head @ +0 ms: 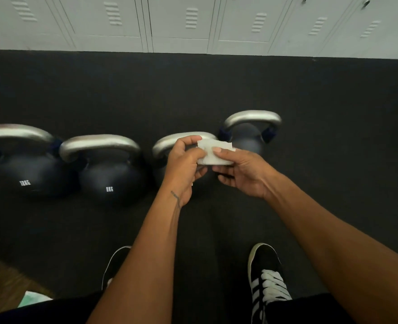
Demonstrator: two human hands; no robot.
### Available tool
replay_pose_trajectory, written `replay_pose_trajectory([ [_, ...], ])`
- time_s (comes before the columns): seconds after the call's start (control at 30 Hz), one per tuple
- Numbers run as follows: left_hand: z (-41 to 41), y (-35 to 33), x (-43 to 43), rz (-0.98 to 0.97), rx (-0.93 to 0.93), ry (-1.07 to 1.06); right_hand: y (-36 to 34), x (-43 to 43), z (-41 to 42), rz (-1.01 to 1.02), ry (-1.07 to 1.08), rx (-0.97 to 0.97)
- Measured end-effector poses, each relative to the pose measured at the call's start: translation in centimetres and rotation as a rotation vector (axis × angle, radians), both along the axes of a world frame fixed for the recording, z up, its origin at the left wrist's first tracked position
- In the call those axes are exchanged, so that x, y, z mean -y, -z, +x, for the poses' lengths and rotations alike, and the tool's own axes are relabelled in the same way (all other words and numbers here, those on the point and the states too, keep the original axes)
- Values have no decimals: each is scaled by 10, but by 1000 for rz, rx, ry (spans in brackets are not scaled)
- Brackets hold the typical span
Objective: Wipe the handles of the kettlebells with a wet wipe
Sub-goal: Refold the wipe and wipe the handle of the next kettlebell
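Both hands are up over the row with the wipe between them. My left hand (186,164) pinches the left edge of the wet wipe (216,153), fingers and thumb curled onto it. My right hand (242,174) holds the other end, thumb on top and fingers underneath. The wipe looks folded into a small pad. It is in the air and touches no metal.

Four kettlebells stand on the floor mat (193,90) beyond my hands.
- The nearest handle (166,143) is directly behind my left hand and partly hidden by it.
- The right-end handle (251,118) is just beyond the wipe, a little to the right.
- The 8KG handle (99,145) is off to the left of my left hand.
- The far-left handle (15,133) is further left again and cut by the frame edge.

My read is that this step is readying the wipe and no handle has been touched yet.

To do it well:
- Finish the fold so a fresh damp face points outward, then pass the pad to one hand.
- Wrap the pad around the bar instead of dabbing the top.
- Run it from one horn across the arch to the other, then twist to catch the underside.
- Steady the bell with the free hand.
- Refold to a clean face before moving to the next handle.
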State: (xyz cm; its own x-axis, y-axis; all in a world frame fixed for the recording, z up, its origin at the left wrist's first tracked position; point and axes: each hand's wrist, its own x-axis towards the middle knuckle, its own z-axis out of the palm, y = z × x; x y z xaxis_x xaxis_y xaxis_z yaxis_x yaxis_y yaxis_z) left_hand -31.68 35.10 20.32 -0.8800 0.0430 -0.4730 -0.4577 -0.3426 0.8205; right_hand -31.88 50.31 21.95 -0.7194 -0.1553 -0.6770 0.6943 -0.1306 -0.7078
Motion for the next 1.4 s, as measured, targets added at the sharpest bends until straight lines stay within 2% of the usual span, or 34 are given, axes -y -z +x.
replay_pose_trajectory([
  [0.23,-6,7,-3,-110,-4,-13,13,3,-3,-80,216,-49],
  [0.37,-11,8,-5,-189,-79,-3,12,-2,-3,-135,171,-64],
  [0.5,-21,13,-8,-211,-130,-24,9,-7,-5,-76,165,-122],
  [0.57,-24,14,-7,-357,-187,-61,8,-9,-8,-36,267,-175],
  [0.63,-25,13,-6,-673,-309,-78,12,-13,-13,81,346,-277],
  [0.73,-24,12,-3,-1186,-556,7,28,-19,-20,479,328,-472],
  [0.8,-26,18,-3,-1385,-683,88,37,-16,-21,674,277,-567],
  [0.93,-29,31,-2,-1527,-759,174,48,-4,-19,873,217,-718],
  [1.07,-28,40,1,-1653,-795,235,62,3,-16,1045,204,-761],
  [1.23,-22,47,7,-1839,-785,417,84,24,-1,1000,188,-703],
  [1.4,-22,51,9,-1821,-823,392,105,48,15,774,158,-685],
])
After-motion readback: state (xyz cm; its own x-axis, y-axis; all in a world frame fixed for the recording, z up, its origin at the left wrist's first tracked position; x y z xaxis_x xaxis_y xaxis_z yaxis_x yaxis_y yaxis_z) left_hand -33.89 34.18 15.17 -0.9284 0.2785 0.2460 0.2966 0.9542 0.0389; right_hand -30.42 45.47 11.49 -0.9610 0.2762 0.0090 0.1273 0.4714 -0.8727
